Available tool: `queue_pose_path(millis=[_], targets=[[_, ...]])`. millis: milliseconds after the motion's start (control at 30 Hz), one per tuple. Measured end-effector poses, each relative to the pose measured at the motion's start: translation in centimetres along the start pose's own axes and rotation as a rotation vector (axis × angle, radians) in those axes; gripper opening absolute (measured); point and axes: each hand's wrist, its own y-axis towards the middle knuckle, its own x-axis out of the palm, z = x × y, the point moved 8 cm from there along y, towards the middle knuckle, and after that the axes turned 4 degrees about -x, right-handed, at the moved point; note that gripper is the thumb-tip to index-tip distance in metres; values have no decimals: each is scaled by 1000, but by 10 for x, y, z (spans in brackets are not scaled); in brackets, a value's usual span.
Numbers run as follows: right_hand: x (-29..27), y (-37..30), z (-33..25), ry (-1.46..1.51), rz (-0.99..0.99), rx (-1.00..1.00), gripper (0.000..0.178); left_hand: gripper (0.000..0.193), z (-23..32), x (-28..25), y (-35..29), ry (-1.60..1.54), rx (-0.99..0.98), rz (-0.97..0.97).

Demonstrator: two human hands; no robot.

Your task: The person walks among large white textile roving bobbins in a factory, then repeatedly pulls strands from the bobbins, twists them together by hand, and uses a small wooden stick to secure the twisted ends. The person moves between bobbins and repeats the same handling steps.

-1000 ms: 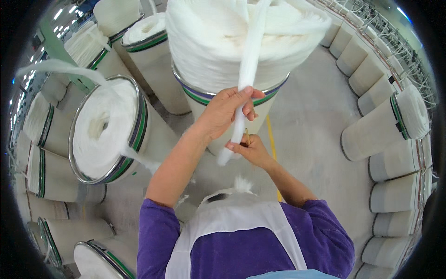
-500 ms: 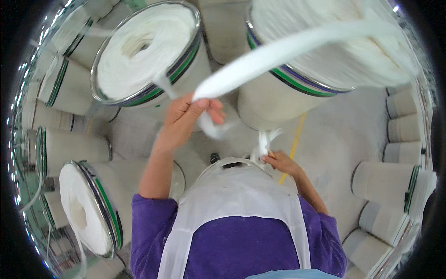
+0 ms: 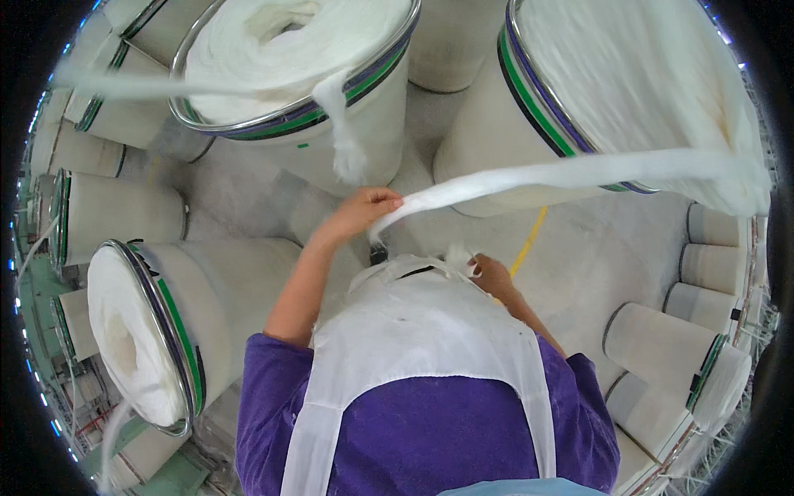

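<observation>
A thick white strand of fibre sliver (image 3: 513, 175) is pinched between the thumb and fingers of my left hand (image 3: 362, 215). It stretches rightward to the heaped sliver in the big right can (image 3: 484, 161), and its short end droops below my fingers. My right hand (image 3: 494, 278) is closed at the front of my white apron (image 3: 422, 331), on a loose white fibre tuft (image 3: 460, 258); its fingertips are partly hidden. Beyond my left hand, a frayed sliver end (image 3: 346, 149) hangs over the rim of the left can (image 3: 298, 161).
Another sliver-filled can (image 3: 223, 289) stands at the near left, its rim close to my left elbow. More cans line the left side and the right side (image 3: 662, 339). A yellow line (image 3: 531, 240) runs along the grey floor. A blurred strand (image 3: 141, 84) crosses the upper left.
My left hand has come down toward my body, and the sliver from the right can has lowered with it. My right hand has drawn closer to the apron. The view has shifted.
</observation>
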Motion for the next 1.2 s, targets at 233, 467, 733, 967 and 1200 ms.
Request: queue_pose_path(millis=[233,467,733,967,1200], targets=[[-135,-22,-146,448,196,-371,23,31,-3,-35,4,330,140,297],[-147,32,-151,725,267,-249,28,44,41,-111,10,50,342,741],[-107,74,-155,763,243,-483,52,38,46,20,27,-658,195,226],[-26,44,-117,642,-475,49,39,32,60,-3,24,-1054,266,131],[-44,22,-112,830,-354,-186,34,32,62,-1,37,-1263,353,-31]])
